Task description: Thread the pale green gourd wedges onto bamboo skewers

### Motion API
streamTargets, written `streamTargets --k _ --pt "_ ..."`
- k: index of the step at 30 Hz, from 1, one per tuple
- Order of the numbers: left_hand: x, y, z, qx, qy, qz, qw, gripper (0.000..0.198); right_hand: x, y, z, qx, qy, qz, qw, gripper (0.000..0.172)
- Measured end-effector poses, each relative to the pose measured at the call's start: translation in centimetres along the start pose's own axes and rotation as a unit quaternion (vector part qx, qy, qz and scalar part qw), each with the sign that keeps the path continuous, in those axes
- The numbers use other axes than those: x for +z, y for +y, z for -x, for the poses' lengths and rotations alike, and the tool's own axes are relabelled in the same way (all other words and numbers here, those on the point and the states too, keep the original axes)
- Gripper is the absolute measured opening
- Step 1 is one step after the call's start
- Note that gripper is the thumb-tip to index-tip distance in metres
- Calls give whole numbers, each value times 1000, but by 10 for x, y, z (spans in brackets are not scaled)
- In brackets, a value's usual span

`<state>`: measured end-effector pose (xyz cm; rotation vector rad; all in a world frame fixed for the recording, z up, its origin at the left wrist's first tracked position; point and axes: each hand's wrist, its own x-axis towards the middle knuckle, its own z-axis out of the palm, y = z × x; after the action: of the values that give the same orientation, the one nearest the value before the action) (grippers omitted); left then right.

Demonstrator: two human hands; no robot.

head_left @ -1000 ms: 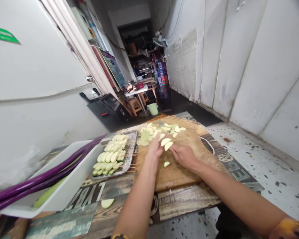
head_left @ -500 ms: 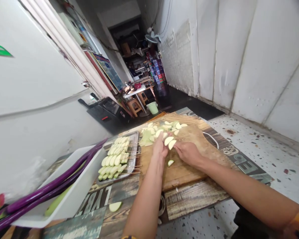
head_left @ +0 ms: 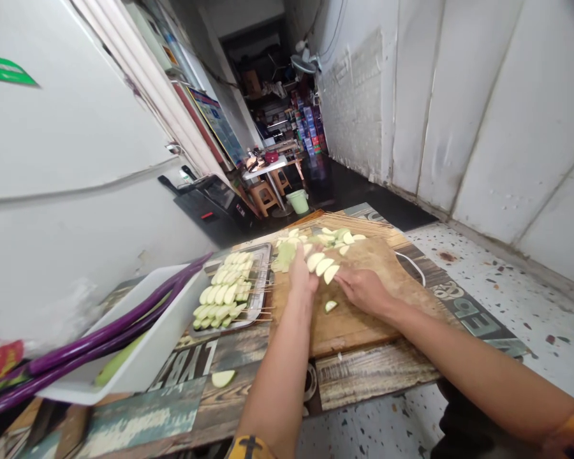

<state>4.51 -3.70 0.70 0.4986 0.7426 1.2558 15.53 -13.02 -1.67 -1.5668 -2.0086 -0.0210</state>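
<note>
A short row of pale half-moon zucchini slices [head_left: 324, 266] spans the gap between my two hands over the wooden cutting board [head_left: 377, 325]. My left hand [head_left: 302, 274] pinches the slice at the row's left end. At the other end, my right hand [head_left: 363, 290] is closed on what appears to be a thin skewer through the slices, mostly hidden by fingers. A single end piece [head_left: 331, 306] lies on the board below the hands. Loose slices [head_left: 342, 237] are heaped along the board's far edge.
Left of the board, a metal tray [head_left: 264, 280] bears skewered slices [head_left: 227, 284]. A white bin [head_left: 160, 347] with long purple eggplants [head_left: 124, 331] stands farther left. One slice [head_left: 223, 378] lies on the patterned tabletop [head_left: 377, 376]. Thin sticks [head_left: 354, 220] lie behind the board.
Three slices now line up in the row between my hands, where two stood out before. My hands stay close together; the whole view has shifted slightly.
</note>
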Motion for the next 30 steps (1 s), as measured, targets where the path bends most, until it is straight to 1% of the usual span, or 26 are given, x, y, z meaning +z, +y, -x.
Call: streamTargets --k 3,10,16,18,20,22,23,24,25,26,27,28,29,30 --pt "-2 2 -3 10 18 16 1000 19 0 0 0 -16 -1 -11 1000 31" --pt "0 -1 1 7 1 33 999 19 2 2 1 -21 12 -1 1000 32" --pt "8 -5 6 10 -8 27 1000 15 4 -1 0 -9 16 23 1000 32" --pt "10 -3 8 5 -20 11 1000 20 3 -2 -1 -2 15 33 999 33" --pt "10 1 10 5 -24 -33 999 35 1 -1 -3 17 17 52 998 34" --pt "8 7 14 41 1 -129 991 43 -2 1 -4 53 24 79 995 36" --pt "5 11 18 73 7 -206 976 41 -3 3 -5 74 28 92 993 37" --pt "2 15 23 106 1 -303 947 37 -5 4 -5 94 33 101 990 38" --pt "-2 19 30 139 -28 -414 899 33 -6 4 -6 112 36 106 987 39" --pt "-7 23 38 160 -75 -524 833 31 -7 5 -6 127 37 109 985 40" --pt "-13 27 47 167 -124 -622 755 31 -8 5 -6 138 38 110 984 40" --pt "-18 29 57 173 -143 -697 681 31 -9 4 -6 144 37 109 983 40" --pt "-24 30 66 168 -159 -751 618 30 -10 4 -6 147 36 107 983 40" --pt "-30 29 75 167 -164 -787 571 28 -10 3 -6 146 36 102 983 40"
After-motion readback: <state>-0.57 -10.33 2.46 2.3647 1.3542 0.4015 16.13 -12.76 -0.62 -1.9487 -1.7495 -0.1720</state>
